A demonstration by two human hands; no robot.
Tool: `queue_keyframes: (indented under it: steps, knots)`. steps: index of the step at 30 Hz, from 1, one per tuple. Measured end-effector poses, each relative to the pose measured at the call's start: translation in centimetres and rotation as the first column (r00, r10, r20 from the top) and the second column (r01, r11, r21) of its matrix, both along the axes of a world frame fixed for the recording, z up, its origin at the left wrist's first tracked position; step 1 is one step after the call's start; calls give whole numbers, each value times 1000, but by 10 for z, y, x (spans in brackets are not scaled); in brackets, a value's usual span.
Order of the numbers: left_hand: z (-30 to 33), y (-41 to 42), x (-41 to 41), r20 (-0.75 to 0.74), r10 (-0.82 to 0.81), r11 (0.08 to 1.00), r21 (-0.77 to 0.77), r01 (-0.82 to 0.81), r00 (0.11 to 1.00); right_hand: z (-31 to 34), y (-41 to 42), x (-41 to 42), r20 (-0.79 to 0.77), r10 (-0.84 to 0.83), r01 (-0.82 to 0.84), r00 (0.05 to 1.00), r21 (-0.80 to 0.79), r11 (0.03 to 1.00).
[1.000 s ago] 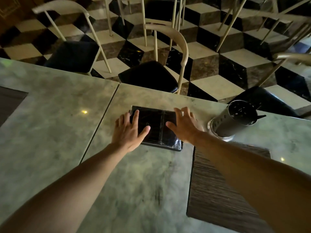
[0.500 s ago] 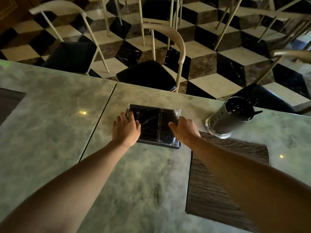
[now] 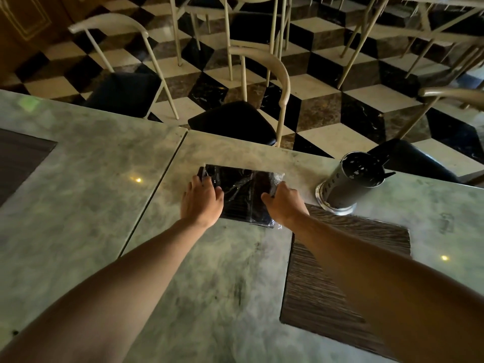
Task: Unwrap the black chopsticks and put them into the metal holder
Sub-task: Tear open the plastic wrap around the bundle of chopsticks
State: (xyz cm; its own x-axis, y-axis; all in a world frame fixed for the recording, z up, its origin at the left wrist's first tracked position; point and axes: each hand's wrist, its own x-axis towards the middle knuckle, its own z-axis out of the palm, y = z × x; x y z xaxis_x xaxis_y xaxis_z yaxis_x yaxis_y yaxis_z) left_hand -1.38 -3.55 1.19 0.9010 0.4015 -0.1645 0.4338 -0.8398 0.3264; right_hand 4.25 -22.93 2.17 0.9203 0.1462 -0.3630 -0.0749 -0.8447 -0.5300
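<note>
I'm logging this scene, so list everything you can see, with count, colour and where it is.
chopstick pack: one, black in clear plastic wrap, flat on the table between both hands
metal holder: one, silver, perforated, upright right of the pack
table: pale green-grey marble, foreground
dark wood inlays: two in view, one under the right arm, one at far left
chairs: several, cream frames, black seats, beyond the table
floor: black, white and brown cube pattern
left hand: on the pack's left edge
right hand: on its right edge

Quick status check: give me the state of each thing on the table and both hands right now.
Chopstick pack: still sealed in clear wrap, flat on the table.
Metal holder: upright; contents unclear.
Left hand: gripping the pack's left edge.
Right hand: gripping the pack's right edge.
Marble table: bears the pack and holder.
</note>
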Motion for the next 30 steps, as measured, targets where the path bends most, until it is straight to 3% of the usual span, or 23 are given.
queue_keyframes:
  steps: [14,30]
  knots:
    - [19,-56,-116,7,104,992,67,-104,995,14,-47,-97,-24,106,-105,994,35,994]
    - [-83,-63,-175,-83,139,990,35,-136,987,-80,-48,-141,-110,151,-152,982,-3,988]
